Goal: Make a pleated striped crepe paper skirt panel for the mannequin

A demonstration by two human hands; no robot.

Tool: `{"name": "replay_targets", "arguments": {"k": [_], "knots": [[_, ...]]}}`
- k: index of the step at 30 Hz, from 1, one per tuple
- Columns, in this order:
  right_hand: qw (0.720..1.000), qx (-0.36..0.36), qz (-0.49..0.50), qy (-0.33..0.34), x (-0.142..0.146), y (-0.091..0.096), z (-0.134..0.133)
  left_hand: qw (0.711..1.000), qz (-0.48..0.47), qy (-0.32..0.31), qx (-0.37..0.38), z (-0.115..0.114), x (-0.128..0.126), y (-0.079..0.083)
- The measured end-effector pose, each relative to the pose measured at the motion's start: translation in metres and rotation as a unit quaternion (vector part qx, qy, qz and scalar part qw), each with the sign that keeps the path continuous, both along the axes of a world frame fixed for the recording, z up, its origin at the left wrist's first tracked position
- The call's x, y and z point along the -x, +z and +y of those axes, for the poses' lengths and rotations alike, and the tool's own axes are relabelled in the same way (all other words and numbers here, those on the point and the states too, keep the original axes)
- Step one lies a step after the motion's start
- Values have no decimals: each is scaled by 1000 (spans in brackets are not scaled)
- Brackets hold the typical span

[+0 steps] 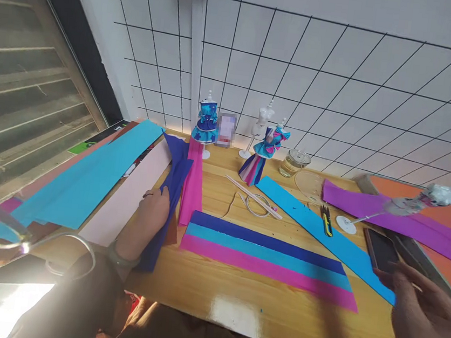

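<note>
My left hand [154, 210] reaches onto the table's left side, its fingers curled on a long navy crepe paper strip [177, 166], which bunches around them. Next to it lie a pale pink strip [128, 196] and a bright pink one [193, 187]. At the right edge, my right hand [424, 316] has its fingers closed at the lower corner of a dark smartphone [381, 251]; the far fingers are partly hidden. Between the hands lies a layered band [268, 258] of navy, light blue and pink strips. A blue strip [293, 215] runs diagonally beyond it, with yellow-handled thread snips [326, 220] on it.
Small dress forms stand at the back, including one in a blue dress [206, 121] and one in a multicoloured dress [266, 149]. Near them are a glass jar [293, 163] and thin sticks [255, 197]. A bare form [404, 203] leans at right. Light-blue paper [99, 171] covers the left.
</note>
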State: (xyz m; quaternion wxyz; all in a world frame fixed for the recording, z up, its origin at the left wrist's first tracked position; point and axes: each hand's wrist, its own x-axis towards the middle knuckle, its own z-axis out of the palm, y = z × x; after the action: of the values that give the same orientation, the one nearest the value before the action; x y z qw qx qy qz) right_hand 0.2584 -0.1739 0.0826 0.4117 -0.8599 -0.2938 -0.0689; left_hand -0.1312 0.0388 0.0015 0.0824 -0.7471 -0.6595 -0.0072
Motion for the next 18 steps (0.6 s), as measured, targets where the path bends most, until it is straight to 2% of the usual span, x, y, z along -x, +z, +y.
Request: {"name": "replay_targets", "arguments": {"k": [3, 6, 11, 18], "knots": [[999, -4, 33, 1, 9, 3, 8, 1000, -8, 6, -11, -7, -14, 0], [999, 17, 19, 18, 10, 1, 11, 1000, -12, 28, -8, -6, -15, 2], [996, 85, -15, 33, 3, -9, 11, 998, -36, 41, 20, 3, -3, 1], [989, 98, -23, 106, -2, -27, 13, 990, -119, 58, 54, 15, 20, 5]]}}
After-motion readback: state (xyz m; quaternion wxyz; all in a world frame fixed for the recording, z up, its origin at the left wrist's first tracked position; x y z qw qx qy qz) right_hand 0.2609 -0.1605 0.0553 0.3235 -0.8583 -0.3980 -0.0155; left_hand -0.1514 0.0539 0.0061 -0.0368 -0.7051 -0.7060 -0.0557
